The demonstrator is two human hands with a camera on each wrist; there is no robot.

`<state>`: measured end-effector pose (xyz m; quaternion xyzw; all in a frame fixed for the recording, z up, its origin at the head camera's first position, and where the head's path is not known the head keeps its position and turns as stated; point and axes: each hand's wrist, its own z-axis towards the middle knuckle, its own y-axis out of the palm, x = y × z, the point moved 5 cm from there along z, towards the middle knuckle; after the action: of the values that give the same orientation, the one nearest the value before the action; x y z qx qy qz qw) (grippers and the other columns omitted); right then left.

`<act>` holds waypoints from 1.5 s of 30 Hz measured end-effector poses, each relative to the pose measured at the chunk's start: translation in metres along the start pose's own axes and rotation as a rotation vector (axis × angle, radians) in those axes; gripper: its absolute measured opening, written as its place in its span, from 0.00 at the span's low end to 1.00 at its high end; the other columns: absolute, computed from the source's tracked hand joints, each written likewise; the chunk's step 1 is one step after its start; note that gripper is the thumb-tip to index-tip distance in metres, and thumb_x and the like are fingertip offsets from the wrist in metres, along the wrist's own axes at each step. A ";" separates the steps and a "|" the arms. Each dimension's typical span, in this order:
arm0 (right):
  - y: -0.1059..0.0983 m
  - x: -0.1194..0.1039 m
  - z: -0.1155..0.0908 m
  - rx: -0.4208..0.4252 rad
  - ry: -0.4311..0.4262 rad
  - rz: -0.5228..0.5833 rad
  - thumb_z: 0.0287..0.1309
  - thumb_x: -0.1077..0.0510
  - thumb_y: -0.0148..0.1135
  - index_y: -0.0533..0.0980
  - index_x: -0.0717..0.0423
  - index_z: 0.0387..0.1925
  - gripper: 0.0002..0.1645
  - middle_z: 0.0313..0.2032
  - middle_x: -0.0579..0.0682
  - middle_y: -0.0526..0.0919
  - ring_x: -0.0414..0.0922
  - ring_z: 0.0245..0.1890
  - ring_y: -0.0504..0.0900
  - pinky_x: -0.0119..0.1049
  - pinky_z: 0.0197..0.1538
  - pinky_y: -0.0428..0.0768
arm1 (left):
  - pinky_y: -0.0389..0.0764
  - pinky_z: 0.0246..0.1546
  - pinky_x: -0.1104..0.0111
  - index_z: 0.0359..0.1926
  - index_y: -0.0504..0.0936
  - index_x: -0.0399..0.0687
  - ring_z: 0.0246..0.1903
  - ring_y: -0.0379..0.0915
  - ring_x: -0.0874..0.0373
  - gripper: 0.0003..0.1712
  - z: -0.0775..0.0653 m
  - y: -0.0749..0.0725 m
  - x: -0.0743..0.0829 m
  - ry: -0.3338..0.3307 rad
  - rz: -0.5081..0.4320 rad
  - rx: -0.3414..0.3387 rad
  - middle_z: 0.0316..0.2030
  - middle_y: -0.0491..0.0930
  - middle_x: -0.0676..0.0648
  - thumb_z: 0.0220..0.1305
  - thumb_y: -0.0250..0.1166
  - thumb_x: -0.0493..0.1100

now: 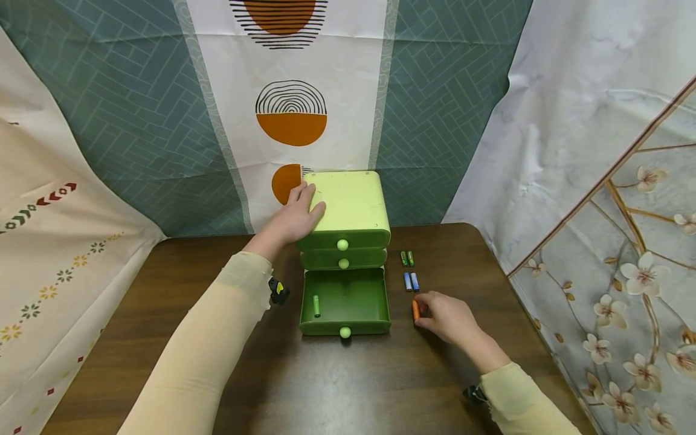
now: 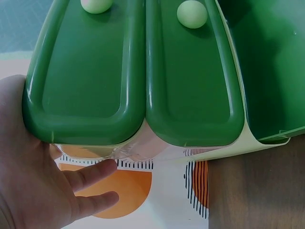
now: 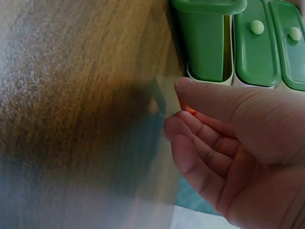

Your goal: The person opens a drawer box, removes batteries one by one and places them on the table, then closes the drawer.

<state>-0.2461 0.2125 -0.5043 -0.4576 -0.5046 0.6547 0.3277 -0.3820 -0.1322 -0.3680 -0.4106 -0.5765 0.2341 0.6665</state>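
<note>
A small cabinet (image 1: pixel 348 202) with a pale yellow-green top and green drawers stands at the back of the table. My left hand (image 1: pixel 296 216) rests against its top left edge, fingers extended along the side in the left wrist view. The bottom drawer (image 1: pixel 353 296) is pulled out, with one light green battery (image 1: pixel 316 306) lying at its left. Right of the drawer, my right hand (image 1: pixel 450 317) pinches an orange battery (image 1: pixel 415 310) between thumb and fingers at the tabletop. The fingers mostly hide the orange battery (image 3: pixel 189 110) in the right wrist view.
Two blue batteries (image 1: pixel 411 282) lie beyond the right hand, and two green batteries (image 1: pixel 407 258) lie farther back. The middle drawer (image 1: pixel 331 260) and top drawer (image 1: pixel 321 240) are closed. Patterned cloth (image 1: pixel 435 121) hangs behind the brown table (image 1: pixel 261 386) and at both sides.
</note>
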 end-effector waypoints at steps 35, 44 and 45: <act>0.015 0.006 0.009 -0.073 0.049 -0.013 0.57 0.56 0.87 0.87 0.54 0.55 0.25 0.36 0.41 0.83 0.40 0.35 0.81 0.45 0.39 0.83 | 0.58 0.80 0.40 0.92 0.39 0.52 0.84 0.49 0.36 0.47 -0.002 0.000 0.000 0.008 -0.003 0.006 0.89 0.29 0.46 0.87 0.40 0.67; 0.015 0.007 0.009 -0.074 0.057 -0.005 0.56 0.56 0.87 0.87 0.54 0.56 0.26 0.36 0.41 0.83 0.40 0.36 0.82 0.45 0.39 0.83 | 0.58 0.80 0.41 0.92 0.39 0.52 0.84 0.50 0.36 0.47 0.000 0.001 -0.001 0.006 -0.002 0.005 0.89 0.29 0.46 0.87 0.41 0.67; 0.015 0.007 0.009 -0.075 0.059 -0.006 0.57 0.56 0.87 0.87 0.55 0.56 0.27 0.37 0.41 0.83 0.41 0.36 0.82 0.46 0.40 0.83 | 0.58 0.80 0.41 0.92 0.38 0.52 0.84 0.49 0.36 0.47 0.000 0.001 0.000 0.006 -0.002 0.004 0.89 0.29 0.46 0.87 0.41 0.67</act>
<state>-0.2566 0.2108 -0.5201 -0.4870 -0.5204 0.6206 0.3269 -0.3824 -0.1321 -0.3687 -0.4093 -0.5744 0.2334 0.6694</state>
